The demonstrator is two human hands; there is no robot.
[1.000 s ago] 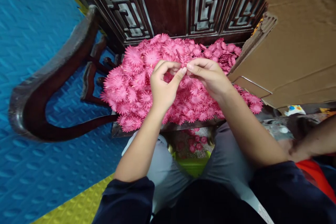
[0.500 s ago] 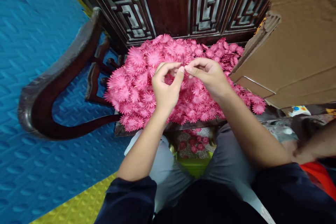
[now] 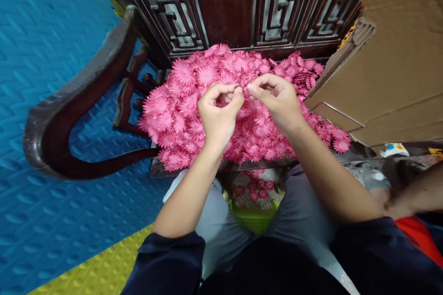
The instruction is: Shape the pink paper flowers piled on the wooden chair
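Note:
A big heap of pink paper-like flower pieces (image 3: 176,115) covers the seat of a dark wooden chair. My left hand (image 3: 218,115) hovers over the middle of the heap, its thumb and forefinger pinched on a small pink flower piece (image 3: 226,97). My right hand (image 3: 280,101) is just to its right. Its fingertips pinch the same spot, almost touching the left fingertips. What lies between the fingers is mostly hidden by them.
The chair's curved armrest (image 3: 76,101) sweeps round on the left over blue floor mats (image 3: 41,46). A cardboard flap (image 3: 391,64) leans in at the right. A green container (image 3: 256,219) with pink pieces sits between my knees. Another person's arm (image 3: 415,191) is at the far right.
My fingertips have drawn slightly closer together and keep working the small piece above the heap. The view has shifted a little. Nothing else has moved.

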